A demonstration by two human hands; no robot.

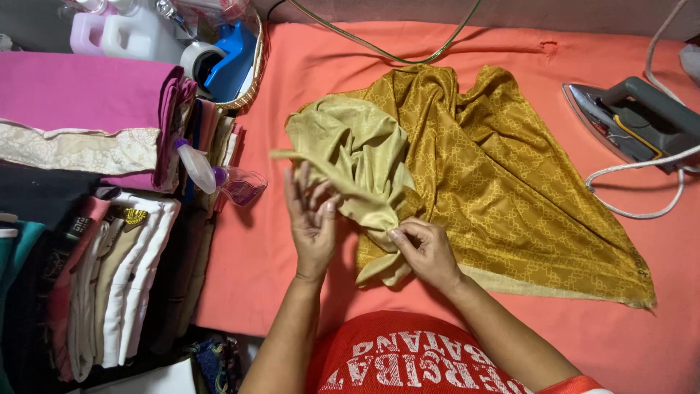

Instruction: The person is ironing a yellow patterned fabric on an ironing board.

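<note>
A mustard-gold patterned cloth (503, 182) lies crumpled on the orange ironing surface (306, 66), its paler underside (357, 146) bunched up at the left. My left hand (312, 222) pinches a thin edge strip of that pale part, fingers raised. My right hand (426, 252) grips a fold of the same cloth just to the right, low near the front edge.
A grey iron (634, 120) rests on its side at the right with its white cord (642, 211) looping beside it. Stacks of folded clothes (109, 241) and a spray bottle (219, 175) sit at the left. A basket (244, 66) with bottles stands at the back left.
</note>
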